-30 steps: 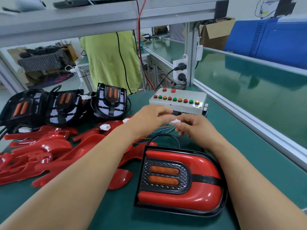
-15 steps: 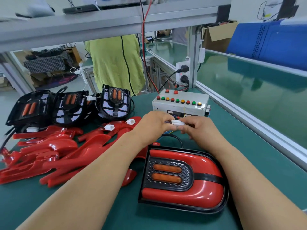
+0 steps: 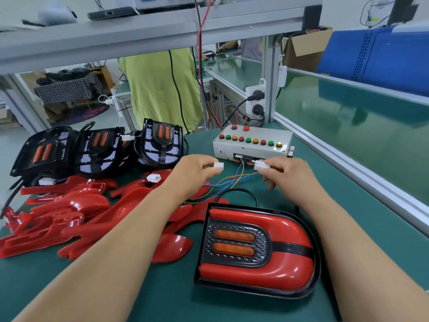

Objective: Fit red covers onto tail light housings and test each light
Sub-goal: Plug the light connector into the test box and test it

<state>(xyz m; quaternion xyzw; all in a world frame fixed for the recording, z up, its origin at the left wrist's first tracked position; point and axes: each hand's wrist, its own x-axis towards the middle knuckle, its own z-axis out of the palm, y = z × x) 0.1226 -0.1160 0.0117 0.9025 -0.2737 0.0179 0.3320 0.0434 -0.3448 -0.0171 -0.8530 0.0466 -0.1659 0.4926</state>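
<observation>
Tail light (image 3: pixel 287 268) | left hand (image 3: pixel 197 174) pinches white plug (image 3: pixel 218 165) | right hand (image 3: pixel 290 175) pinches mating plug (image 3: pixel 261 165) | grip bodies only, keep them square

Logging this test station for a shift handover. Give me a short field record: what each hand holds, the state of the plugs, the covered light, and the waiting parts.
left hand: pinches a white plug
right hand: pinches a second white plug
plugs: apart, not mated
covered tail light: flat on the green mat, red cover fitted
test box: behind the hands, rows of coloured buttons
bare housings: three, propped at back left
loose red covers: piled at left
</observation>
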